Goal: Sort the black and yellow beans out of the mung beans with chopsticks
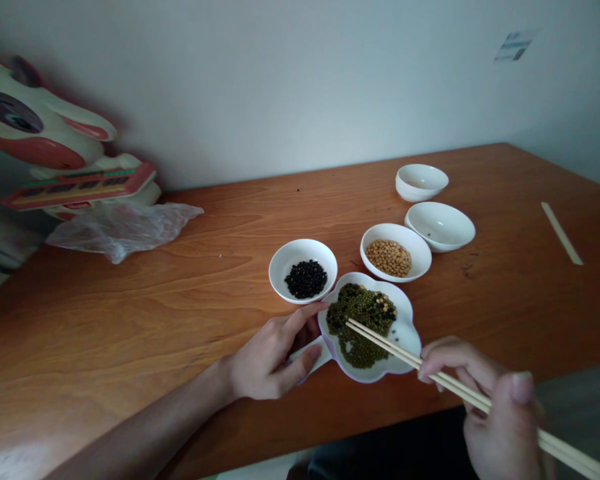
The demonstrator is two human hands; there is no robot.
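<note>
While our left hand (267, 357) grips the white flower-shaped dish (405, 320) and our right hand (490, 413) pinches slender wooden chopsticks (460, 385), a slipping tip could flick mixed green and black beans (363, 310) over the rim.

The wooden surface (130, 320) carries white bowls (440, 227) at twelve to one, a lobed white dish (405, 313) at one, a plastic bag (120, 230) at eleven, and a wooden stick (561, 233) at two.

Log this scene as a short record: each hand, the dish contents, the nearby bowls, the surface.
left hand: gripping the edge of a white flower-shaped dish
right hand: holding slim wooden chopsticks, tips over the dish
dish contents: green mung beans mixed with black and yellow beans
nearby bowls: round white bowl of black beans; round white bowl of yellow beans
surface: orange-brown wooden table
</note>
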